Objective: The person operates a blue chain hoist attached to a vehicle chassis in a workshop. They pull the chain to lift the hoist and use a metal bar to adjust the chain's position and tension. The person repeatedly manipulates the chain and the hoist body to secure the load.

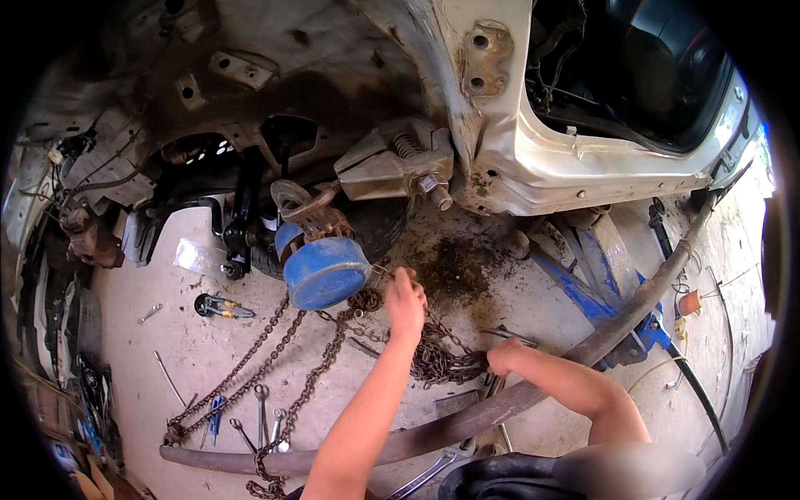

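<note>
A blue chain hoist [327,271] hangs beneath the car body by a rusty hook [296,200]. My left hand [405,305] is closed just right of its blue housing, on a strand of chain that its fingers partly hide. Beneath and right of that hand lies a heap of dark chain [442,357] on the floor. At the heap's right end my right hand [505,357] is curled round the chain, its fingertips mostly hidden. Longer rusty chains [310,371] drop from the hoist towards the lower left.
A steel clamp [396,167] with a large bolt grips the pale car body [575,171]. A long rusty pipe [500,410] curves across the floor before me. Wrenches [262,404], a blue-handled screwdriver [216,417] and pliers [229,309] lie at left. A blue steel frame [596,287] stands at right.
</note>
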Demonstrator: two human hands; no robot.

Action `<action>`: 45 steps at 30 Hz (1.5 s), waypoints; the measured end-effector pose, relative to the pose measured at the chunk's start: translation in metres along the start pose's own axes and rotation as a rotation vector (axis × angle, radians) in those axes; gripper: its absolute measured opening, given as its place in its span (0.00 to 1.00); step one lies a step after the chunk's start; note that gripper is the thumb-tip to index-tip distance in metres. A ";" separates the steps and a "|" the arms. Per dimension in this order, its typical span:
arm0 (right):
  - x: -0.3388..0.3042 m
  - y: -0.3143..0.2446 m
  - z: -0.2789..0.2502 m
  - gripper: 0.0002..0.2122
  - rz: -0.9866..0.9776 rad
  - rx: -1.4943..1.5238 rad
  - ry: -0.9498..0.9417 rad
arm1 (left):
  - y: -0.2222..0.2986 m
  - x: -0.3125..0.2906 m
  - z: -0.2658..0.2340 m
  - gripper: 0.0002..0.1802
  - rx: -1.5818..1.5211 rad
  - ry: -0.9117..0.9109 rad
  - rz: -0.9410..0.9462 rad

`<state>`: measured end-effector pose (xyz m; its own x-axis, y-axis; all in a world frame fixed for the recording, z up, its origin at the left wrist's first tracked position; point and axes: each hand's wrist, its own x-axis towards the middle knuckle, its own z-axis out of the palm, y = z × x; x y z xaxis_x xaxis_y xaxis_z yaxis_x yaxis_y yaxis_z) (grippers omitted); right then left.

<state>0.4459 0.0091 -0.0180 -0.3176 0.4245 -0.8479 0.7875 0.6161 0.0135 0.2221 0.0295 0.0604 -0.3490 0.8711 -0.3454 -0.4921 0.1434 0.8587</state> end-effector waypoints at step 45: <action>0.020 -0.003 -0.015 0.25 -0.219 0.381 0.065 | -0.034 -0.014 -0.059 0.20 0.362 0.174 0.247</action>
<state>0.4295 0.0261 -0.0270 -0.5218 0.3599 -0.7735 0.8325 0.4128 -0.3695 0.1965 -0.0151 0.0133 -0.5641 0.8127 -0.1459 -0.0787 0.1230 0.9893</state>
